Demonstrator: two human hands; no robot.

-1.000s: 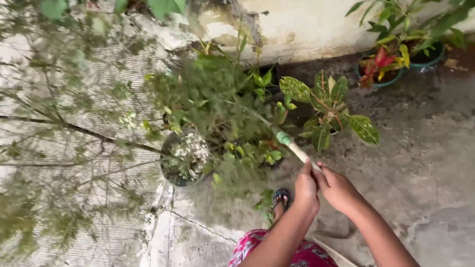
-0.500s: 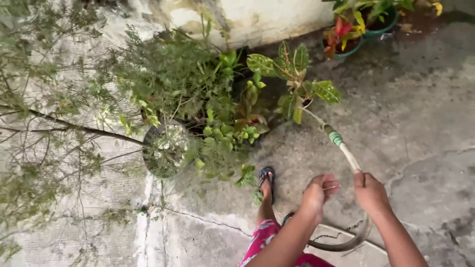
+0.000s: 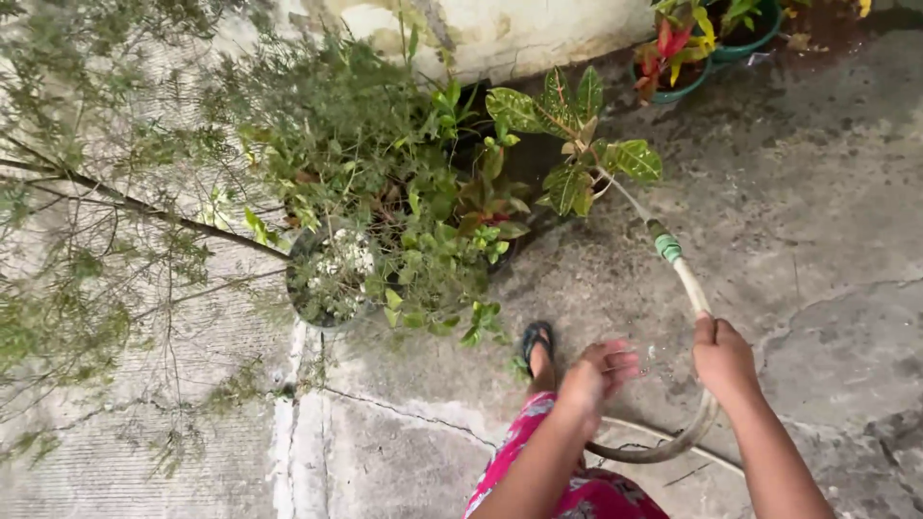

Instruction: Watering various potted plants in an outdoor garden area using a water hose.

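My right hand (image 3: 723, 352) is closed around a pale garden hose (image 3: 688, 284) with a green fitting near its nozzle. A thin stream of water runs from the nozzle toward a spotted-leaf plant (image 3: 575, 144). The hose loops back under my arms near the ground. Beside it, my left hand (image 3: 598, 371) hovers with fingers loosely curled, holding nothing. Below my arms show a pink patterned garment and my foot in a dark sandal (image 3: 536, 340).
A cluster of potted plants (image 3: 385, 211) stands against a stained wall. A pot with white pebbles (image 3: 332, 279) sits on the left. A long thin branch (image 3: 144, 207) stretches across the left. Green pots (image 3: 711, 48) with red-leaved plants stand at the back right. The ground is cracked wet concrete.
My hands have moved apart: the left has come off the hose while the right keeps hold. The hose nozzle has swung right toward the spotted-leaf plant.
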